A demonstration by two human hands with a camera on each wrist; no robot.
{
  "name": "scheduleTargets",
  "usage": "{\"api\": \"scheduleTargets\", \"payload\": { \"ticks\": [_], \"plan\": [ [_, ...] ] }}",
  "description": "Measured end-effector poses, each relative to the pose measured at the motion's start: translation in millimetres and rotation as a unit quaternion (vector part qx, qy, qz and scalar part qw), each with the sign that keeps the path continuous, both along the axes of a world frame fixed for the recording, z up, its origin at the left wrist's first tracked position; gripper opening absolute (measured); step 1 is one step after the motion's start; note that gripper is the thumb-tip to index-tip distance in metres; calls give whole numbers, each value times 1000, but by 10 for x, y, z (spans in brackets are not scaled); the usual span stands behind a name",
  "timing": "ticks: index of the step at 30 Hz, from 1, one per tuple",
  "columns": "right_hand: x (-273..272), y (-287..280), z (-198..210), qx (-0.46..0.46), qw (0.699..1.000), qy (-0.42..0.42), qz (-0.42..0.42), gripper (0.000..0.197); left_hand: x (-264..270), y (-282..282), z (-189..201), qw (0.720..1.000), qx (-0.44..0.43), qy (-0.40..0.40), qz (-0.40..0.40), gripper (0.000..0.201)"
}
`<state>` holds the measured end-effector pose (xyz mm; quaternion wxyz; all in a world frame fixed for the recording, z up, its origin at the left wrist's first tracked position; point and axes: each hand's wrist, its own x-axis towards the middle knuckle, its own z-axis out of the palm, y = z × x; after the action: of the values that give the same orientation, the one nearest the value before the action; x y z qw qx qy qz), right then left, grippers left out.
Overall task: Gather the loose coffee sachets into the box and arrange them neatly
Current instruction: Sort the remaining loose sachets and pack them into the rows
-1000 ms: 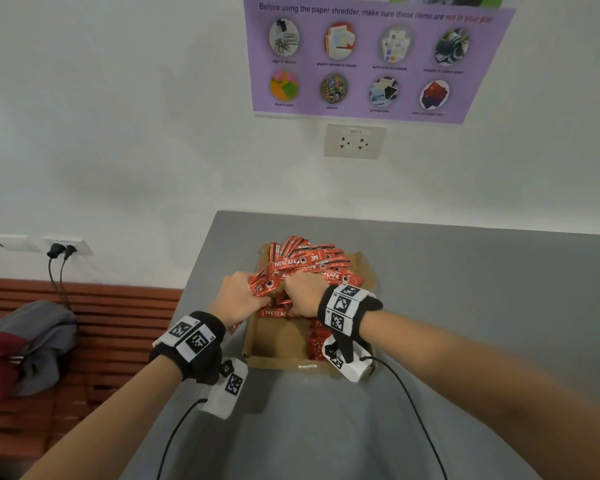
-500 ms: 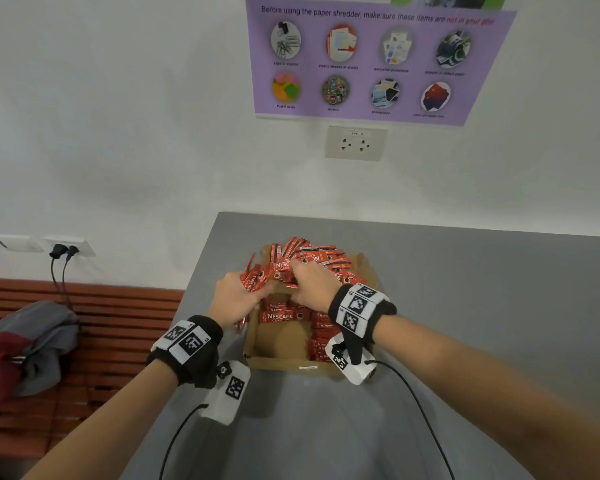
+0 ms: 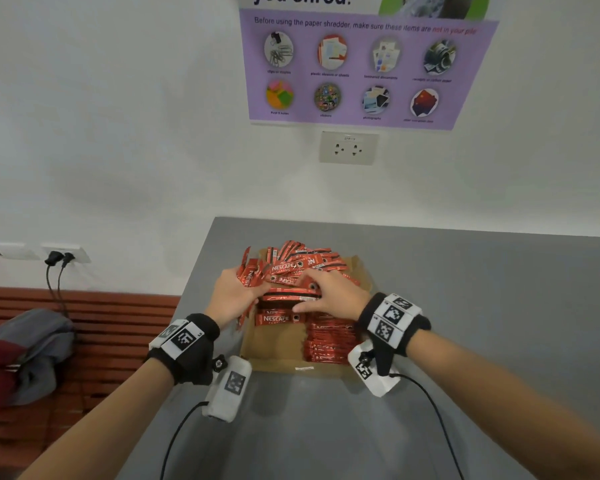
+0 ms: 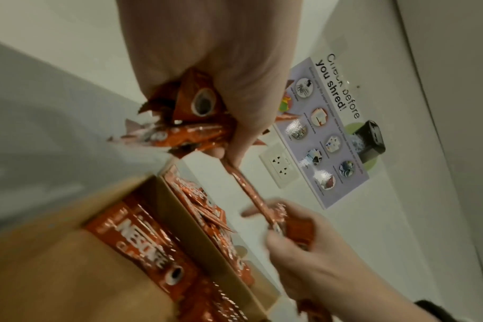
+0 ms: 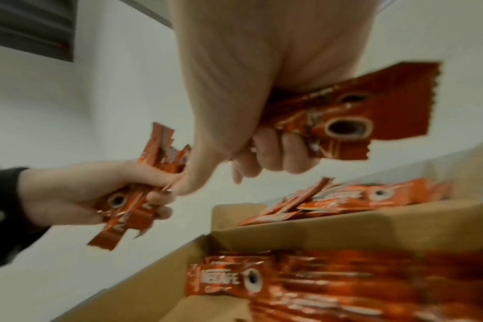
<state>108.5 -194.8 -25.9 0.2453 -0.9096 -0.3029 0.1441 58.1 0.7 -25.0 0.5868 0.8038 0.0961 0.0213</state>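
An open cardboard box (image 3: 274,353) sits on the grey table (image 3: 482,306), with red Nescafe sachets stacked in rows at its near right (image 3: 329,344) and heaped loosely at its far end (image 3: 302,259). My left hand (image 3: 232,296) hovers over the box's left side and grips a bunch of sachets (image 4: 188,122). My right hand (image 3: 329,294), just to its right, grips another bunch (image 5: 345,117). The two hands nearly touch above the box. One sachet (image 3: 279,319) lies flat on the box floor below them.
The table's left edge runs close to the box. A wooden slatted bench (image 3: 94,334) with a grey and red bag (image 3: 18,355) lies lower left. The white wall behind carries a socket (image 3: 349,147), a purple poster (image 3: 364,67) and plugged cables (image 3: 58,259).
Both hands have lifted slightly and drawn apart, each keeping a bunch of sachets. The head view has tilted a little.
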Motion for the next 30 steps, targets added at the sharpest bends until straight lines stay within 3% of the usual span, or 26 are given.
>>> {"api": "scheduleTargets", "payload": {
  "ticks": [5,10,14,17,19,22,24,27,30],
  "plan": [
    [67,-207,7,71,995,-49,-57,31,-52,81,-37,1000,7,-10,10,17],
    [8,-55,3,63,998,19,25,26,-67,12,-6,998,-18,-67,-7,19],
    [21,3,-9,56,985,-161,-4,21,-29,22,-27,997,-14,-55,48,9],
    [-8,-9,-5,65,971,-232,8,22,-35,0,-8,988,-149,36,11,19],
    [-44,-22,-11,78,964,-251,28,27,-30,-32,12,986,-156,57,-25,19],
    [-67,-59,6,87,976,-194,55,34,-5,-41,10,993,-109,42,-21,21],
    [-52,-101,26,84,987,-133,24,43,0,-21,7,996,-85,27,-9,17],
    [-13,-133,29,115,991,-59,-34,23,-21,17,-1,999,-45,9,-15,15],
    [-38,-52,-1,84,996,-2,-28,11,-27,56,-32,1000,1,11,-18,14]
  ]
}}
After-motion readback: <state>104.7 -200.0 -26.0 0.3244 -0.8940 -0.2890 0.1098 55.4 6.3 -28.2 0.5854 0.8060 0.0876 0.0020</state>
